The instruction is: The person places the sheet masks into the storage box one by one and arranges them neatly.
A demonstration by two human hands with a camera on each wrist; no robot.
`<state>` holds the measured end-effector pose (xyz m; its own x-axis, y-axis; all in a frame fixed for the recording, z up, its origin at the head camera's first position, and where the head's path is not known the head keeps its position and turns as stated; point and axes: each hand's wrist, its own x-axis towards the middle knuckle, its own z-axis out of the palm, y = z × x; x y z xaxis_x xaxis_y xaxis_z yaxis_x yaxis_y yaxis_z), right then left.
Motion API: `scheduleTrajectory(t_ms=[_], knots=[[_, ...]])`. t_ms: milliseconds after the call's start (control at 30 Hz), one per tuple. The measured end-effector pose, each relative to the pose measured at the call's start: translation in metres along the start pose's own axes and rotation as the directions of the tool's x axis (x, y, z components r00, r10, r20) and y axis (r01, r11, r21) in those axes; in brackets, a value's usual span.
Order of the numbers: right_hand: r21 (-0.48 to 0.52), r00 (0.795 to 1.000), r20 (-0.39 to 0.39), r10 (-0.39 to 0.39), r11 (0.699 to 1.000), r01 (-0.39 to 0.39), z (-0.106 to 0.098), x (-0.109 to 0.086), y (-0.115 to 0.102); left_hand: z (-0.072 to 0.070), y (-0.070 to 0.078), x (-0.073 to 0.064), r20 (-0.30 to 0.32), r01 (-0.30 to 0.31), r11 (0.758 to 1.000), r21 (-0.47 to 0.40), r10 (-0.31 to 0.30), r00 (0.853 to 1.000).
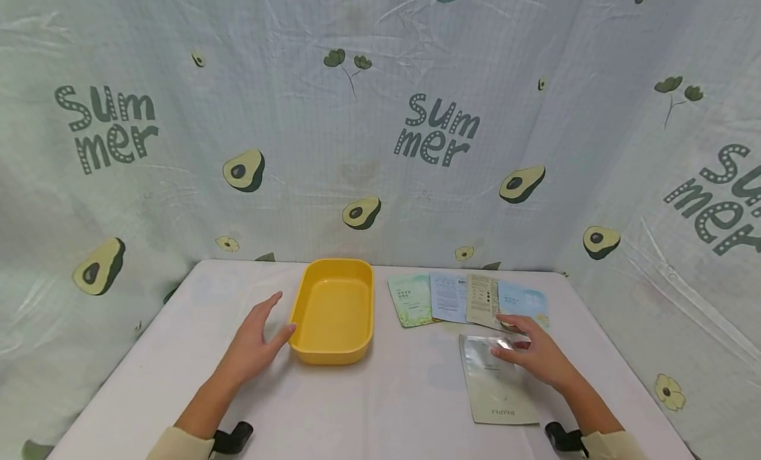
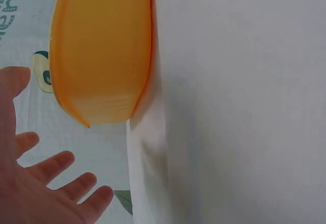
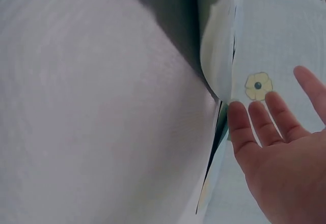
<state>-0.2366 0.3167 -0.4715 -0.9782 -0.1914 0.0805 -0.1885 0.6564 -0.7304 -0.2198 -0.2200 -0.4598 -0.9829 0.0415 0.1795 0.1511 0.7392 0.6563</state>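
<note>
My left hand [image 1: 252, 344] hovers at the left side of a yellow plastic tub [image 1: 331, 357], thumb close to its rim and fingers spread. The left wrist view shows those fingers apart, holding nothing. On the right, my right hand [image 1: 535, 354] is over a silver-and-beige flat sachet [image 1: 502, 397] with upside-down lettering, its fingers extended and loosely bent. Its fingertips overlap the lower edge of a blue sachet [image 1: 517, 298] in the head view. In the right wrist view, the fingers are beside the sachets' edges.
Left of the blue sachet lie a beige sachet [image 1: 479, 295], a pale blue-white sachet [image 1: 448, 298] and a green sachet [image 1: 410, 301], overlapping in a row. They rest on a white-covered table [image 1: 404, 407]. A printed avocado curtain [image 1: 297, 116] hangs behind and around it.
</note>
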Motion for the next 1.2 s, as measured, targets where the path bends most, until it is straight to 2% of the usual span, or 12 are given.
scheduleTrajectory(t_ms=[200,500,700,833,1000,1200], knots=[[0.020,0.997,0.046,0.067,0.997,-0.068,-0.003,-0.001,0.000,0.008,0.005,0.003,0.044,0.096,0.982,-0.162,-0.090,0.995],[0.037,0.987,0.107,0.123,0.991,-0.128,-0.007,0.001,0.008,0.017,0.004,0.003,0.028,0.148,0.975,-0.166,-0.146,0.989],[0.021,0.982,0.142,0.123,0.992,-0.127,-0.007,0.003,0.012,0.017,0.005,0.004,0.044,0.218,0.952,-0.216,-0.214,0.976],[0.005,0.980,0.156,0.120,0.992,-0.123,-0.008,0.007,0.016,0.015,0.003,0.006,0.071,0.255,0.921,-0.294,-0.244,0.967],[-0.006,0.976,0.176,0.130,0.991,-0.131,-0.010,0.010,0.016,0.012,-0.001,0.007,0.112,0.285,0.867,-0.409,-0.262,0.958],[-0.015,0.973,0.182,0.142,0.990,-0.141,-0.012,0.015,0.020,0.009,-0.002,0.010,0.149,0.321,0.809,-0.493,-0.286,0.947]])
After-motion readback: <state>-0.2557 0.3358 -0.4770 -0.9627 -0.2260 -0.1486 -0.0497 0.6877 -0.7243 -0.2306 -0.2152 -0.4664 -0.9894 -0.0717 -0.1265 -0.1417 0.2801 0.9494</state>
